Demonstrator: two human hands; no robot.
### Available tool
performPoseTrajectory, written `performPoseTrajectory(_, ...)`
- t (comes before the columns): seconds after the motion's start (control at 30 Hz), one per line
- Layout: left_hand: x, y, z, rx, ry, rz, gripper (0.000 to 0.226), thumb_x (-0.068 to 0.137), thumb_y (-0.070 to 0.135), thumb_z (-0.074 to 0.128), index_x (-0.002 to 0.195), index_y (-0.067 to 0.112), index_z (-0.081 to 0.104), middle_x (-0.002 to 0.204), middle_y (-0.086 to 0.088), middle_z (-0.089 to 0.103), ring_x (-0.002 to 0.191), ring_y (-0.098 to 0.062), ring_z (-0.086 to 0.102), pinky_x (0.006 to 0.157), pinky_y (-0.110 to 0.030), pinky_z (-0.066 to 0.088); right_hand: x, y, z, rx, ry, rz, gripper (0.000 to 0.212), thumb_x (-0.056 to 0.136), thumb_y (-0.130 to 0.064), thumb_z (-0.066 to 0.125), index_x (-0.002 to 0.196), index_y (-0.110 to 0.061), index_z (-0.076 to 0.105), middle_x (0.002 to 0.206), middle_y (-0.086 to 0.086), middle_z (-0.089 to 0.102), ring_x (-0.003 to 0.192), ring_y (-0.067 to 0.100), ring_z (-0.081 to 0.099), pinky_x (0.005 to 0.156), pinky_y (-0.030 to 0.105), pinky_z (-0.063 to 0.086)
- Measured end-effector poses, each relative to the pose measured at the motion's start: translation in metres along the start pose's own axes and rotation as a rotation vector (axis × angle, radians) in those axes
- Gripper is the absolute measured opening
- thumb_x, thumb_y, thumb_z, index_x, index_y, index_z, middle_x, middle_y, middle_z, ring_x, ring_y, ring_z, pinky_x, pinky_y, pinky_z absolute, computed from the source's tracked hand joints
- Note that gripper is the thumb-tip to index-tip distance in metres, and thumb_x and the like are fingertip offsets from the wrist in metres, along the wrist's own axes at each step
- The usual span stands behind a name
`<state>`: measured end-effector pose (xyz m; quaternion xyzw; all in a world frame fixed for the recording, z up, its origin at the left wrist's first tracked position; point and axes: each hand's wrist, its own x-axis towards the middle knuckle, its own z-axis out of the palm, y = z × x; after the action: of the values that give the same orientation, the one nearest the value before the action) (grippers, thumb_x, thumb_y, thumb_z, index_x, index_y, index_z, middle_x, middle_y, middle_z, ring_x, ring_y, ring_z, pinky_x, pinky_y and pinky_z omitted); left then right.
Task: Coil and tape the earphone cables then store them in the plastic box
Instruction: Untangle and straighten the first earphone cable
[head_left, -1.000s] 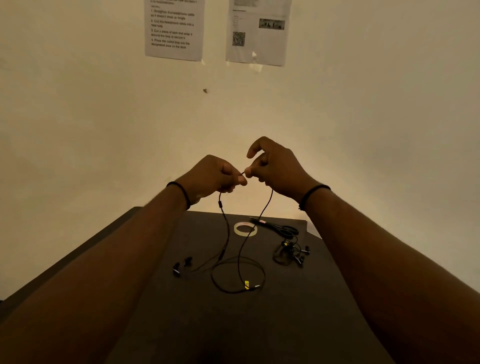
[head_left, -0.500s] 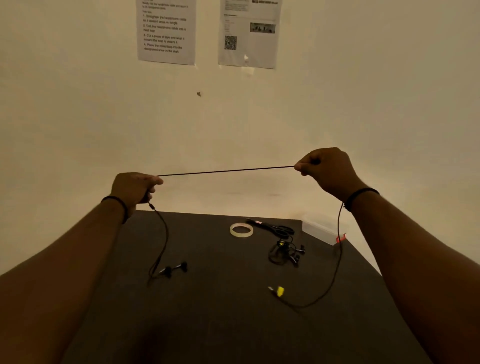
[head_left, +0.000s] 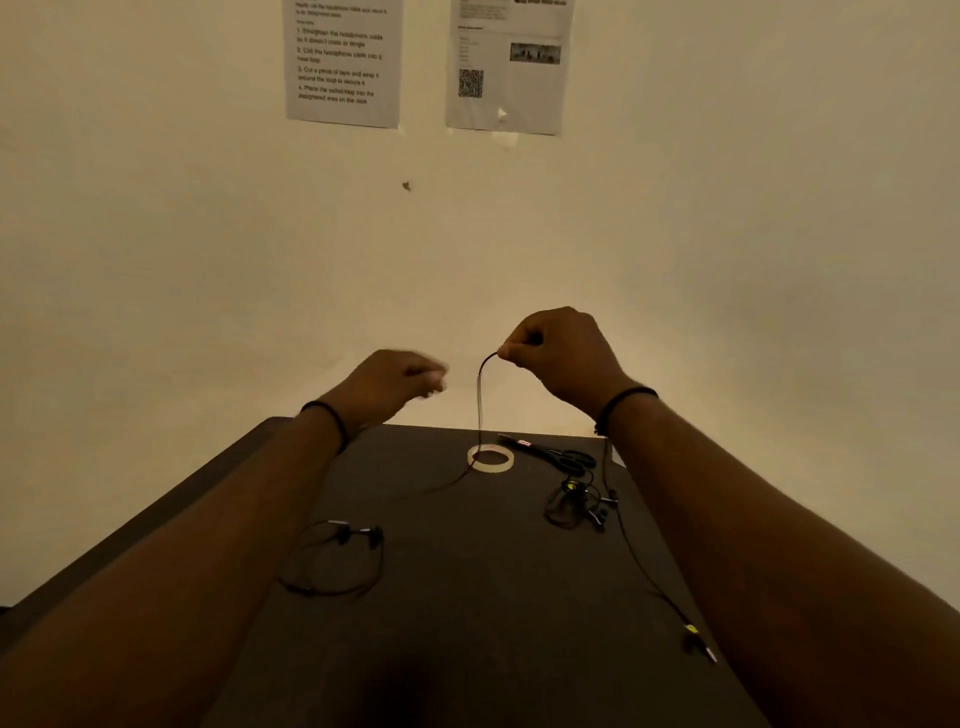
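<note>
Under rt hand (head_left: 563, 358), cable (head_left: 480, 395) vertical.

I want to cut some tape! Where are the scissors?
In the head view the scissors lie at the far right of the dark table, just right of the tape roll and behind a tangled earphone bundle.

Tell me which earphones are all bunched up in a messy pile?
The tangled earphones near the scissors, by the right forearm. The other earphone cable is strung out loose: the right hand pinches it up high, and its earbuds lie far left.
</note>
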<state>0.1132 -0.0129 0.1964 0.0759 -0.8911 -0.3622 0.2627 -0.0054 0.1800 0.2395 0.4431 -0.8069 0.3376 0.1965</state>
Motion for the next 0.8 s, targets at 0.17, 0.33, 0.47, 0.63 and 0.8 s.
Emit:
performPoseTrajectory(0.17,0.009,0.041,0.013,0.002,0.086,0.175,0.014,0.092,0.015,0.062,0.097,0.011,0.075,0.079,0.001,0.071,0.075,-0.007,0.066,0.067,-0.014,0.046,0.002,-0.011,0.014,0.05,-0.004,-0.011,0.015,0.09,-0.025,0.069,0.076,-0.02,0.07,0.07,-0.009,0.063,0.061,0.004,0.053,0.058,0.02,0.041)
performPoseTrajectory(0.33,0.018,0.038,0.005,0.179,0.243,0.142,0.013,0.09,0.014,0.064,0.086,0.016,0.076,0.065,0.011,0.063,0.066,-0.003,0.06,0.064,-0.014,0.043,0.002,-0.007,0.005,0.025,-0.026,-0.021,0.014,0.093,-0.025,0.065,0.085,-0.018,0.074,0.077,-0.007,0.066,0.066,0.002,0.054,0.058,0.014,0.036)
performPoseTrajectory(0.47,0.017,0.018,-0.021,0.247,0.38,0.1,0.015,0.088,0.009,0.063,0.086,0.011,0.077,0.076,0.001,0.07,0.078,-0.013,0.063,0.079,-0.025,0.049,-0.001,0.014,-0.019,0.009,0.025,0.029,0.014,0.093,-0.025,0.066,0.086,-0.016,0.075,0.076,-0.009,0.065,0.067,-0.003,0.054,0.056,0.002,0.034)
performPoseTrajectory(0.63,0.011,-0.031,-0.062,0.243,0.542,-0.104,0.02,0.088,0.004,0.059,0.087,0.012,0.077,0.093,-0.01,0.073,0.096,-0.028,0.065,0.089,-0.037,0.051,-0.013,0.046,-0.053,-0.012,0.104,0.097,0.015,0.092,-0.022,0.066,0.088,-0.012,0.076,0.08,-0.004,0.068,0.069,-0.001,0.053,0.06,0.007,0.034)
performPoseTrajectory(0.8,0.002,-0.047,-0.066,0.178,0.605,-0.204,0.023,0.088,0.003,0.056,0.086,0.015,0.076,0.093,-0.009,0.073,0.096,-0.028,0.064,0.087,-0.036,0.051,-0.017,0.053,-0.056,0.027,0.135,0.136,0.015,0.092,-0.021,0.065,0.081,-0.015,0.072,0.072,-0.01,0.062,0.064,0.0,0.051,0.059,0.016,0.036)
